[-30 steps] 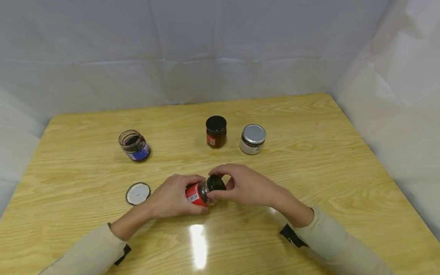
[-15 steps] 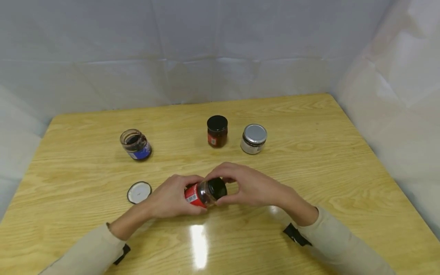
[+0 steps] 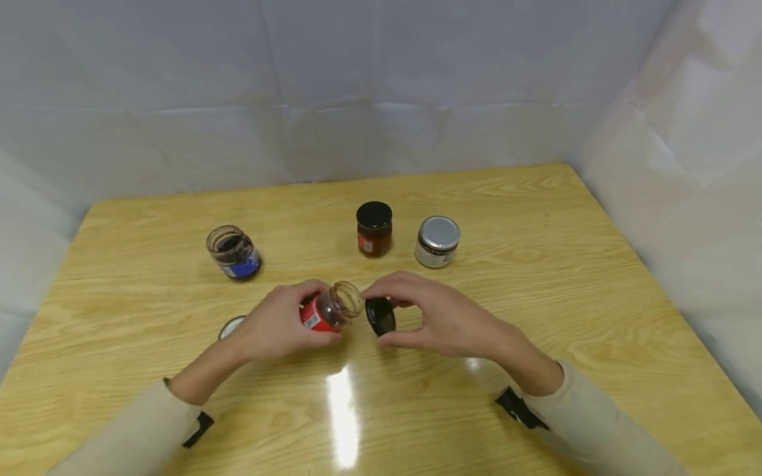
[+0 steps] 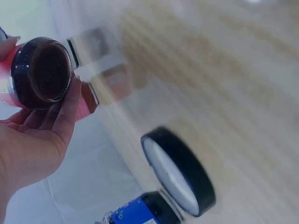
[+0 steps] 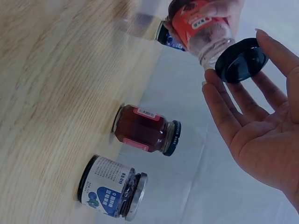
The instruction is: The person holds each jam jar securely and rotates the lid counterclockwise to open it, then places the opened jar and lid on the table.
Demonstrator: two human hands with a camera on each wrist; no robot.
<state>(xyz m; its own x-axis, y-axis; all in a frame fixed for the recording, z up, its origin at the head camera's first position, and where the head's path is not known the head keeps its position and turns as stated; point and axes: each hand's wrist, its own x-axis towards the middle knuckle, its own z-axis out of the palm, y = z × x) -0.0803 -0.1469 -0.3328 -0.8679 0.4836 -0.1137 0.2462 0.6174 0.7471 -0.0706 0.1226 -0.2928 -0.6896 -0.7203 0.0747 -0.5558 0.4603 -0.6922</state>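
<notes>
My left hand (image 3: pixel 284 322) grips a glass jar (image 3: pixel 326 316) with a red label, tilted so its uncovered mouth faces up and right in the head view. Dark contents show through its base in the left wrist view. Just right of the mouth, my right hand (image 3: pixel 443 316) pinches a black lid (image 3: pixel 381 316) by its edge between thumb and fingers. The lid stands on edge, apart from the jar's mouth in the head view. Behind my left wrist a loose lid (image 3: pixel 231 326) lies with its white inside up, partly hidden; the left wrist view shows its black rim.
An uncovered jar with a blue label (image 3: pixel 241 261) stands at the back left. Farther back are a black-lidded jar of reddish-brown contents (image 3: pixel 374 231) and a silver-lidded jar with a white label (image 3: pixel 437 243). White sheeting (image 3: pixel 333 86) hangs behind the wooden table (image 3: pixel 536 264).
The black lid has come off the red-labelled jar. My left hand has moved the jar left and slightly away, covering part of the loose lid; my right hand holds the removed lid.
</notes>
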